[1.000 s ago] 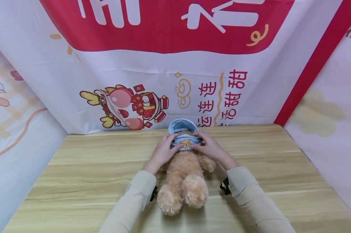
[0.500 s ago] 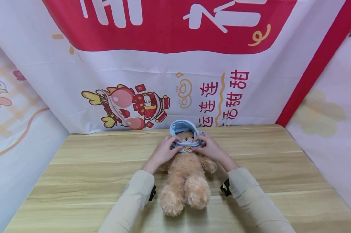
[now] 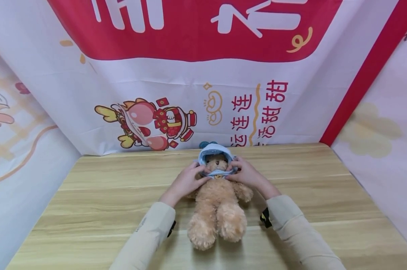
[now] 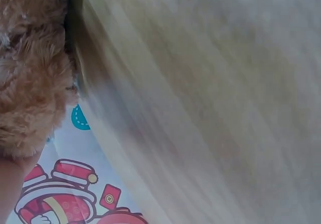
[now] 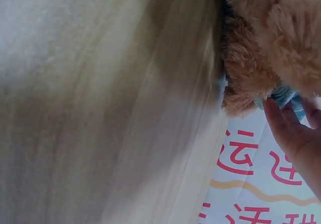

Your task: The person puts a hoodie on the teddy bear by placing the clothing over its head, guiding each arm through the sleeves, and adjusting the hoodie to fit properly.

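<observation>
Bear (image 3: 216, 195): face up, feet near (fluffy)
Left hand (image 3: 186, 180): pinches blue hat (image 3: 215, 147) at left
Right hand (image 3: 250, 174): pinches it at right

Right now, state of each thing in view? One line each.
Plush bear: lying face up on the table, feet toward the head camera.
Blue hood: around the bear's head, face showing, lower edge under the chin.
Left hand: fingers pinching the hood's lower edge.
Right hand: fingers pinching the same edge, opposite side.
Banner: hanging behind the table, lightly creased.
</observation>
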Action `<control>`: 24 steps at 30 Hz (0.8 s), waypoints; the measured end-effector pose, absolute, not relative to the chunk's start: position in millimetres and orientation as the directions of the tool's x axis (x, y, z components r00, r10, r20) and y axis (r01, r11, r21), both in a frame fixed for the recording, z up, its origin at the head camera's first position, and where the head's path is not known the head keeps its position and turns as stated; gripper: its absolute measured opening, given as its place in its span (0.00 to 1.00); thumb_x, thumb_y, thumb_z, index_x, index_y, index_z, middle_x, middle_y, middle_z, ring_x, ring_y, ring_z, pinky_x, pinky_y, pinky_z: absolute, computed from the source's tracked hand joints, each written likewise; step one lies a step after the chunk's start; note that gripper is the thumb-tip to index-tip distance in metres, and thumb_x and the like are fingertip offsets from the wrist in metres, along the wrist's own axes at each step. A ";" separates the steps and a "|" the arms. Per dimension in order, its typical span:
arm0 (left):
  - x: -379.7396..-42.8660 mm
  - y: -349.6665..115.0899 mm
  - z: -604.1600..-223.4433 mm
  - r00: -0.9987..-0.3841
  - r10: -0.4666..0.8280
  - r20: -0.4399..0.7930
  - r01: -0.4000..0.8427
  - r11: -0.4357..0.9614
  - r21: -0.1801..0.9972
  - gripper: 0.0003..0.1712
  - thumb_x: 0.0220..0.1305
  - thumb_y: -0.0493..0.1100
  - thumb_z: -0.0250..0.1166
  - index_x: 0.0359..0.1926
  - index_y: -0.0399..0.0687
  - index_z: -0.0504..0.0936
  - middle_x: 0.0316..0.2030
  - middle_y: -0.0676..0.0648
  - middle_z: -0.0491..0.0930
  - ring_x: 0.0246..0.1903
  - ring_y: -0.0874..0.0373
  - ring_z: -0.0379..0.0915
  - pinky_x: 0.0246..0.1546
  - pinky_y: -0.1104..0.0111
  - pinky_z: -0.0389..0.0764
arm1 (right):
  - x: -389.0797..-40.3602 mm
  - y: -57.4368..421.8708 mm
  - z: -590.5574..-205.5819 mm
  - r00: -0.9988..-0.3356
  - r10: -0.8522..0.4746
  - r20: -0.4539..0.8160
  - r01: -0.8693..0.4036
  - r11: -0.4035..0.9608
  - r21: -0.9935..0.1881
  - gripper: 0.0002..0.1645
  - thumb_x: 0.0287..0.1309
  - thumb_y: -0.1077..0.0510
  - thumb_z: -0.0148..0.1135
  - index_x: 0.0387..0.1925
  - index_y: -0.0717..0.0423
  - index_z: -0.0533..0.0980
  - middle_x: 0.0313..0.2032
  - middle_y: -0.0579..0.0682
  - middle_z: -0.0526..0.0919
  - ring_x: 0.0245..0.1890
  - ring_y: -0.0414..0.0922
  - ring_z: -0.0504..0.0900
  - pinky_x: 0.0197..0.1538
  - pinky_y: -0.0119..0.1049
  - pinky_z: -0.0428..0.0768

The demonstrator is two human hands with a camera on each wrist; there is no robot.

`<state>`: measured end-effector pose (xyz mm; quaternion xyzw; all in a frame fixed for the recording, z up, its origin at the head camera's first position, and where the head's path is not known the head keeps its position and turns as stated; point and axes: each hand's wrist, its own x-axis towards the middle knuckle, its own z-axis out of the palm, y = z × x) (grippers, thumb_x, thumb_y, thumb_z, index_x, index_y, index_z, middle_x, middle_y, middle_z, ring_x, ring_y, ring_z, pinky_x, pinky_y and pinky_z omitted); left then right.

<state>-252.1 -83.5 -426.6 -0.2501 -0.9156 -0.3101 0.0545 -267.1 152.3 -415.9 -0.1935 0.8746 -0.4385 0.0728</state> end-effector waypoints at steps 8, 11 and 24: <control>-246.2 -82.9 -429.0 -0.885 0.326 0.332 0.465 0.667 0.582 0.27 0.55 0.43 0.71 0.52 0.42 0.69 0.49 0.41 0.77 0.50 0.49 0.76 0.52 0.56 0.77 | -263.0 155.7 -425.5 -0.936 -0.311 0.166 -0.312 0.515 -0.798 0.26 0.47 0.69 0.68 0.45 0.62 0.63 0.52 0.64 0.70 0.57 0.60 0.71 0.61 0.53 0.73; -244.8 -82.0 -430.7 -0.876 0.311 0.369 0.476 0.684 0.553 0.25 0.55 0.44 0.71 0.48 0.40 0.69 0.46 0.41 0.74 0.44 0.50 0.74 0.47 0.57 0.78 | -261.9 154.1 -425.4 -0.926 -0.302 0.226 -0.370 0.603 -0.706 0.22 0.45 0.70 0.69 0.40 0.61 0.67 0.46 0.60 0.73 0.52 0.57 0.72 0.59 0.53 0.73; -249.3 -72.4 -436.6 -0.879 0.311 0.362 0.466 0.724 0.509 0.18 0.59 0.43 0.67 0.48 0.43 0.74 0.48 0.43 0.77 0.50 0.49 0.77 0.53 0.57 0.78 | -263.3 149.2 -433.5 -0.902 -0.358 0.242 -0.428 0.671 -0.605 0.32 0.51 0.68 0.66 0.58 0.64 0.67 0.56 0.62 0.73 0.56 0.56 0.74 0.58 0.50 0.77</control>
